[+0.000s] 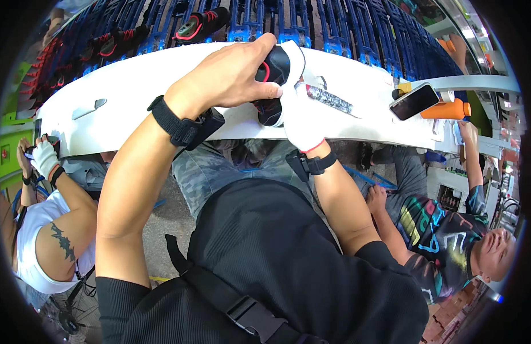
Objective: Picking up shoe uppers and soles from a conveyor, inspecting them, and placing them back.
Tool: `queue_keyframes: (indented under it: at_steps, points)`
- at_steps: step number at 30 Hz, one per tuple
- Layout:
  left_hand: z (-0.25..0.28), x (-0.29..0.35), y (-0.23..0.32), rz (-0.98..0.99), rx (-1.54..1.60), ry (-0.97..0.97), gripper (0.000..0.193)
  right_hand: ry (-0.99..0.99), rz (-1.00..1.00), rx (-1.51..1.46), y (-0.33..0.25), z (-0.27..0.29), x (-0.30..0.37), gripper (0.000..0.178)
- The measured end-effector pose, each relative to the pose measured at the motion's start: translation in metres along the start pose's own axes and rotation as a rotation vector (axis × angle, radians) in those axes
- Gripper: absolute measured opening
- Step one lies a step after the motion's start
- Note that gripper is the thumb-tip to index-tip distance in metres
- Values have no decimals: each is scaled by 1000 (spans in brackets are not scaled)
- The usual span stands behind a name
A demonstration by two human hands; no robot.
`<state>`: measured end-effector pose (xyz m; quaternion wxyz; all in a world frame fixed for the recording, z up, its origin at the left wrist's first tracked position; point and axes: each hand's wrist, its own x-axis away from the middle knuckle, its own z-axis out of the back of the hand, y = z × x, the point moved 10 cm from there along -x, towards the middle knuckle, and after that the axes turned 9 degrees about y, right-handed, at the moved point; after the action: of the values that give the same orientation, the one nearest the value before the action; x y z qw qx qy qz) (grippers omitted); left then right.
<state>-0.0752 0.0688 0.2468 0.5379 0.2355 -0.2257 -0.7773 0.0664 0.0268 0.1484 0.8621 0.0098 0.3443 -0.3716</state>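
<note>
A black shoe with red trim (278, 67) is held over the white table, between my two hands. My bare left hand (234, 74) closes on its left side, thumb and fingers pressed to the upper. Pressed against the shoe's right side is my right hand (301, 117), in a white glove with a red cuff edge; most of its fingers blend into the white around them. Beside that glove lies a tool with a mottled black-and-white wrapped handle (332, 100). Its left end meets the glove, and I cannot tell whether my fingers hold it.
Beyond the curved white table (139, 77) runs a blue slatted conveyor (300, 23) carrying black-and-red shoes (202, 26). A phone (414, 102) and an orange bottle (447, 110) are at the right. A small metal piece (99, 104) lies left. Co-workers sit on both sides.
</note>
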Motion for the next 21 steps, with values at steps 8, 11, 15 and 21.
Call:
queue_keyframes:
  at_steps: [8,11,15,21]
  points:
    - [17,63,50,-132,-77,-67,89,-186,-343,-638,1,28,17,92]
    - [5,107,46,37,222,-180,112,184,-78,-579,-37,67,21,70]
    - [4,139,19,50,414,122,122,366,115,-532,-64,70,4,53]
    - [-17,165,-34,240,706,346,115,172,20,-734,-73,46,-16,50]
